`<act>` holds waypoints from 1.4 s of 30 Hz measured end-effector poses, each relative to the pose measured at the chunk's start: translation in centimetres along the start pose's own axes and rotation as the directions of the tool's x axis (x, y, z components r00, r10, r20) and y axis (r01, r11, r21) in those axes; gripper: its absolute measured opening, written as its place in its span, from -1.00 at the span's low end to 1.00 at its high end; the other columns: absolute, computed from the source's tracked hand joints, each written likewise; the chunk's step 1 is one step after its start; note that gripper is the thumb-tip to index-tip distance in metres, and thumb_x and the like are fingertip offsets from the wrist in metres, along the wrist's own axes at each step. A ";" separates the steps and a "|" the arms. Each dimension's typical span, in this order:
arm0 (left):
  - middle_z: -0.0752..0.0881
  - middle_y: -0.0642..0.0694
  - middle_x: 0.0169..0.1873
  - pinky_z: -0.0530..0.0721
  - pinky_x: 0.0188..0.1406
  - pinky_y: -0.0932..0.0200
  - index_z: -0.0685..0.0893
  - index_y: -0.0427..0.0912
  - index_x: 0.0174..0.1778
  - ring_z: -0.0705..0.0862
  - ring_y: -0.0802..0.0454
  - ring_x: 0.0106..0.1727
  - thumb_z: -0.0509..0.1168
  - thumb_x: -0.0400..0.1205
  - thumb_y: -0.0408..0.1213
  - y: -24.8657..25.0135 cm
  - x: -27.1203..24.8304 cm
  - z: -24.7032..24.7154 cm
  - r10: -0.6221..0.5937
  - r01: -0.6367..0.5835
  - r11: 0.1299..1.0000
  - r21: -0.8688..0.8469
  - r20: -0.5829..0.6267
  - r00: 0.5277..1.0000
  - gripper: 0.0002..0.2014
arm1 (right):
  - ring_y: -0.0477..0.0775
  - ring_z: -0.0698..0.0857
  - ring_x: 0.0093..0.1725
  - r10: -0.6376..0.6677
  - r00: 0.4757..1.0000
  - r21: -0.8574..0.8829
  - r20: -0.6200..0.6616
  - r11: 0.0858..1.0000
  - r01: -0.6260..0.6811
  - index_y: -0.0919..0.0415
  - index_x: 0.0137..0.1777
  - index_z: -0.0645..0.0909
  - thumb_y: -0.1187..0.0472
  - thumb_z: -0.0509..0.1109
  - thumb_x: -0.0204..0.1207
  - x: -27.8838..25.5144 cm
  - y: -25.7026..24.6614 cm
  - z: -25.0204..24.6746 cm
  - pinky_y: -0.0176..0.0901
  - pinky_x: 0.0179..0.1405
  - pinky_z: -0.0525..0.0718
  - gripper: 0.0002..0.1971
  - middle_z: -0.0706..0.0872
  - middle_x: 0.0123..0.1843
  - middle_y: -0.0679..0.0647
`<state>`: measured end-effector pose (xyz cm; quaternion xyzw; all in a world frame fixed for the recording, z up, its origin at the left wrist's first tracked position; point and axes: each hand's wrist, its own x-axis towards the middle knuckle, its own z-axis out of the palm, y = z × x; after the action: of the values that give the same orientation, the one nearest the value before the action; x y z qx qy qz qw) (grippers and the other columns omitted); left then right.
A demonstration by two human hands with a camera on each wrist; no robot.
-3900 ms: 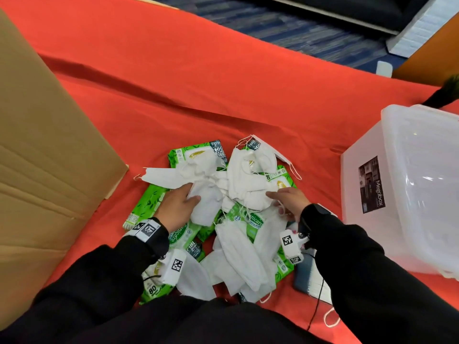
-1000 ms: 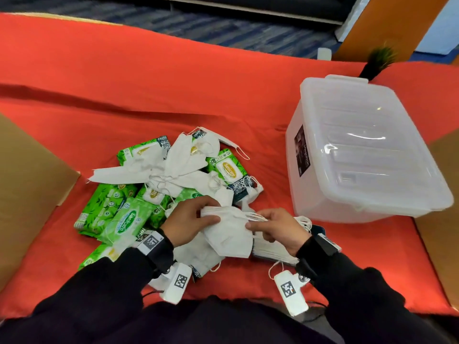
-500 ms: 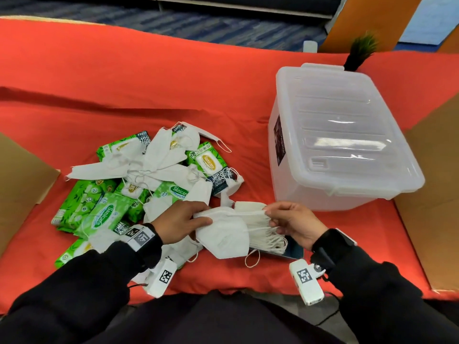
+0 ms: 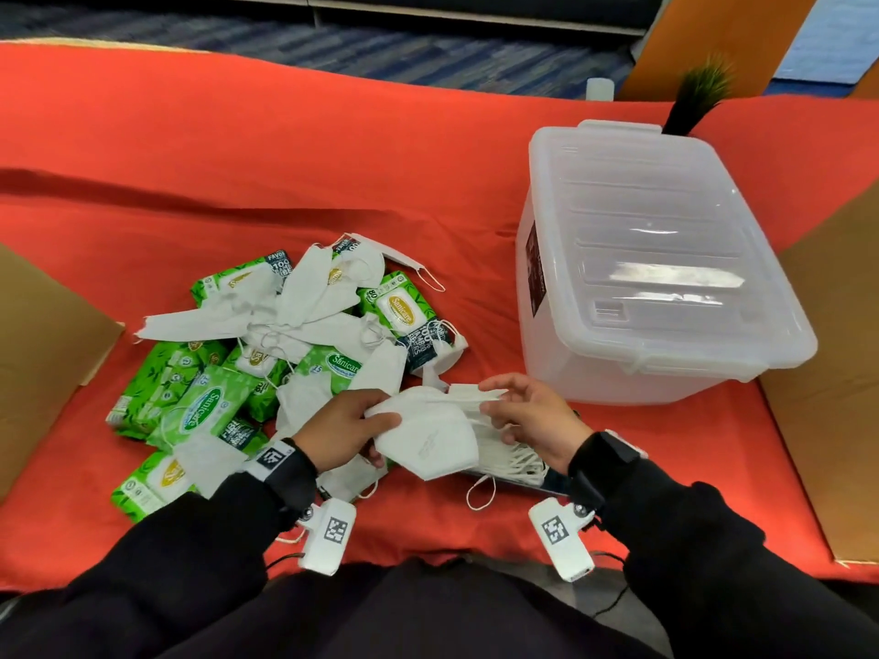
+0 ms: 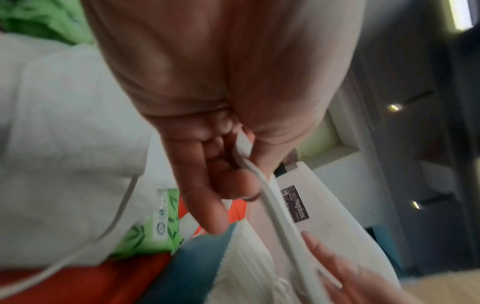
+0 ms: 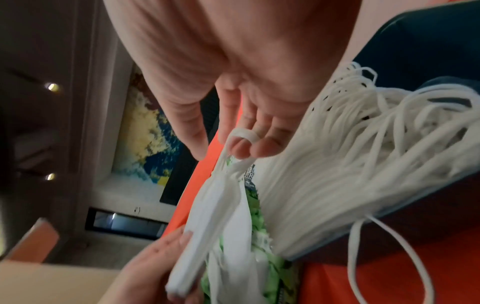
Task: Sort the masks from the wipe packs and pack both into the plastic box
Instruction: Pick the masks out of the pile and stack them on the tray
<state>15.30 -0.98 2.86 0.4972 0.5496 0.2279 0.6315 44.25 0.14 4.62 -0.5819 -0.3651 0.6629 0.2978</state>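
While the left hand (image 4: 345, 428) grips a folded white mask (image 4: 428, 435) above the red surface (image 4: 333, 159), fingers (image 6: 257, 150) of the right hand (image 4: 532, 420) hook its ear loop (image 6: 242, 132).

An orange-red cloth (image 4: 285, 149) spreads wide across the foreground, creased in a long fold on the left. Beyond its far edge lies blue striped carpet (image 4: 428, 54). A brown cardboard sheet (image 4: 38, 335) lies at its left and another cardboard sheet (image 4: 827, 373) at its right. An orange panel (image 4: 713, 35) rises far right, with a spiky green plant (image 4: 703, 85) before it. The right wrist view shows a blue-and-yellow picture (image 6: 148, 133) and small recessed lights (image 6: 52, 86).
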 end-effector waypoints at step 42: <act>0.66 -0.06 -0.26 0.52 -0.23 0.04 0.44 0.05 0.08 0.64 -0.09 -0.19 0.31 0.68 -0.29 0.0 3.6 8.4 0.285 -0.417 0.655 0.630 0.306 0.909 -0.81 | 0.18 0.45 0.59 -0.160 0.969 -0.934 0.186 0.276 0.225 -0.21 0.72 0.18 -0.38 0.26 0.33 2.3 3.0 -6.2 0.22 0.54 0.44 -0.09 0.47 0.64 -0.01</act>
<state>24.10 -1.12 0.36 0.8091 0.4279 0.0821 0.3944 50.09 1.21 0.54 -0.5777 -0.7605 0.2944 -0.0355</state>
